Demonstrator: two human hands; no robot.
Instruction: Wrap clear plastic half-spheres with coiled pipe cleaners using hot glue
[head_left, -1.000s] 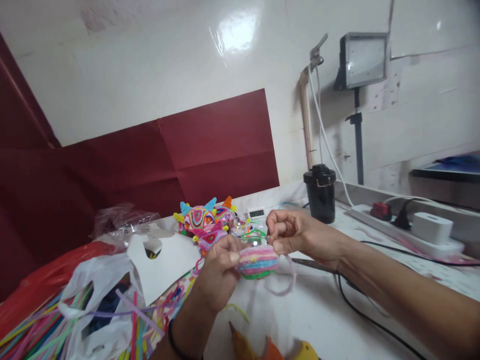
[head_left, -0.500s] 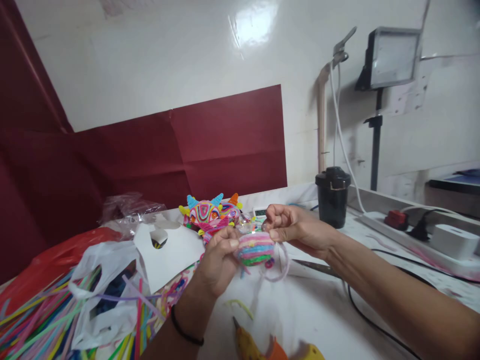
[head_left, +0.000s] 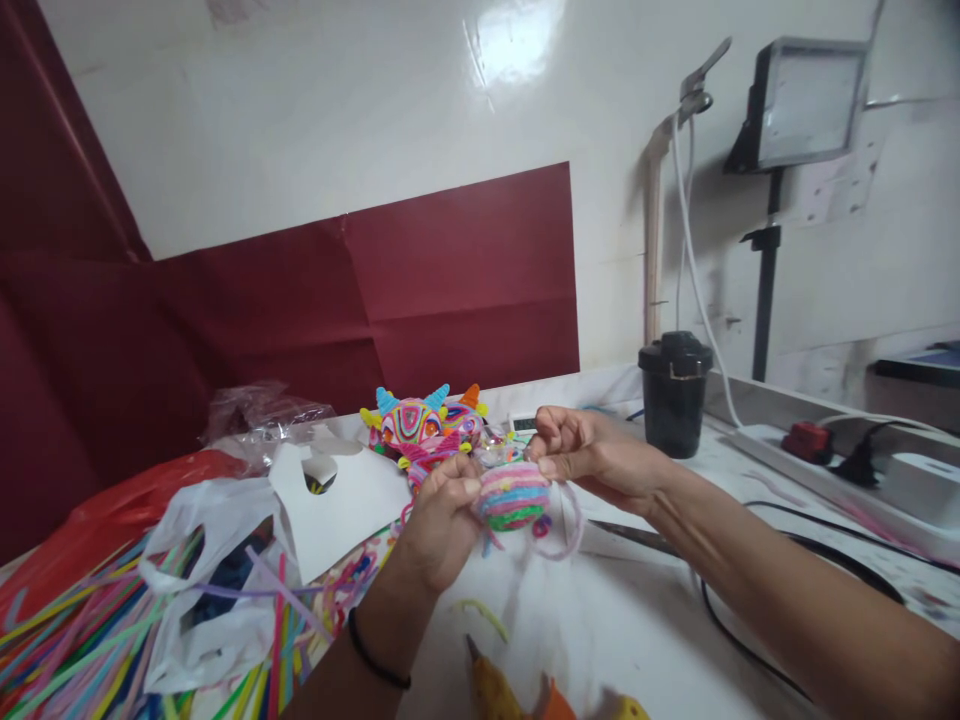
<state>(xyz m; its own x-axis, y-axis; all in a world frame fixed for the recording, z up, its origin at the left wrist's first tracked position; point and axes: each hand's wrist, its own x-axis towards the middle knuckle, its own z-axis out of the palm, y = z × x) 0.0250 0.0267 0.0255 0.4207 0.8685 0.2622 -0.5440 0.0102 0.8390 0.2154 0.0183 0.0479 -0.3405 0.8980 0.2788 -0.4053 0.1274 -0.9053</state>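
Observation:
Between my two hands is a striped pipe-cleaner piece in pink, blue and green rows, with a loose pale pink end curling down at its right. My left hand pinches its left side between thumb and fingers. At the upper right edge, the thumb and forefinger of my right hand grip it, the other fingers curled. Just behind stand colourful pipe-cleaner animal heads with blue and orange horns. Below the piece, a short yellow-green pipe-cleaner scrap lies on the white table.
Bundled pipe cleaners and a white plastic bag lie at left, by a white cut-out sheet. A yellow glue gun sits at the front. Scissors, a black cup and a power strip are at right.
The view has shifted slightly, so the things at the right sit a little further right. Both hands keep the same hold on the striped piece.

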